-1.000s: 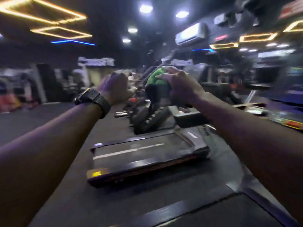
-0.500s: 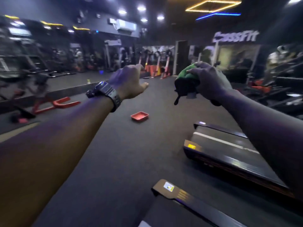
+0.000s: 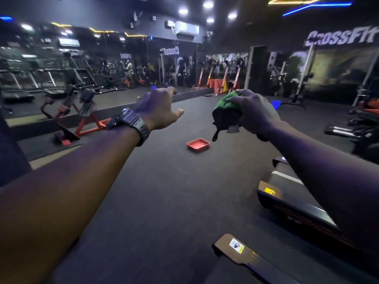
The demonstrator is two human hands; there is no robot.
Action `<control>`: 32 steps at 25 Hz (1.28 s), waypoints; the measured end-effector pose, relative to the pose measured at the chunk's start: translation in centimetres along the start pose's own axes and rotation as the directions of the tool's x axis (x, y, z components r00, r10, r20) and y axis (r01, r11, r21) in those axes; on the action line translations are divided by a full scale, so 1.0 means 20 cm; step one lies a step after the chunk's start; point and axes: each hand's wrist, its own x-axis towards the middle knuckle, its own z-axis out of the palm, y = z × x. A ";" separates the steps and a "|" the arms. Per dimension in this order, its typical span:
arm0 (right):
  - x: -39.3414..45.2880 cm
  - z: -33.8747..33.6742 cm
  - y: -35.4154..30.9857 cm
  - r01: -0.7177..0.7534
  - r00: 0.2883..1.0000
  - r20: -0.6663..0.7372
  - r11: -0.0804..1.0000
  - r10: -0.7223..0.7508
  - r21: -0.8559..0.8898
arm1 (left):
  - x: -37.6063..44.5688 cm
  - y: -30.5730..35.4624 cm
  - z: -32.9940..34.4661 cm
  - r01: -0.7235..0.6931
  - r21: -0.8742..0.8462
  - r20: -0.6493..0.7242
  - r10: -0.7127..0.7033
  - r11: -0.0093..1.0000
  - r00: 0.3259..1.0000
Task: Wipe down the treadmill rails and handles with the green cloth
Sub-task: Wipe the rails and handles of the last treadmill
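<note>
The green cloth (image 3: 226,101) is bunched in the right hand (image 3: 255,112), held in the air over the floor (image 3: 164,191); the fingers curl round it along with a dark thing whose strap hangs below. The left hand (image 3: 159,108), a watch (image 3: 131,121) on its wrist, is raised beside it, fingers loose and holding nothing. A red tray (image 3: 198,144) lies on the dark floor under the hands. Two treadmill (image 3: 291,203) deck ends show at lower right. A mirror wall (image 3: 82,64) with machines in front of it runs along the left, and a CrossFit sign (image 3: 340,38) hangs at upper right under ceiling lights.
</note>
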 end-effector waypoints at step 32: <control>2.52 1.84 1.11 -0.171 0.985 -0.044 0.973 0.166 -0.158 | 2.82 -1.05 2.04 -0.049 -0.145 0.029 0.054 0.988 0.998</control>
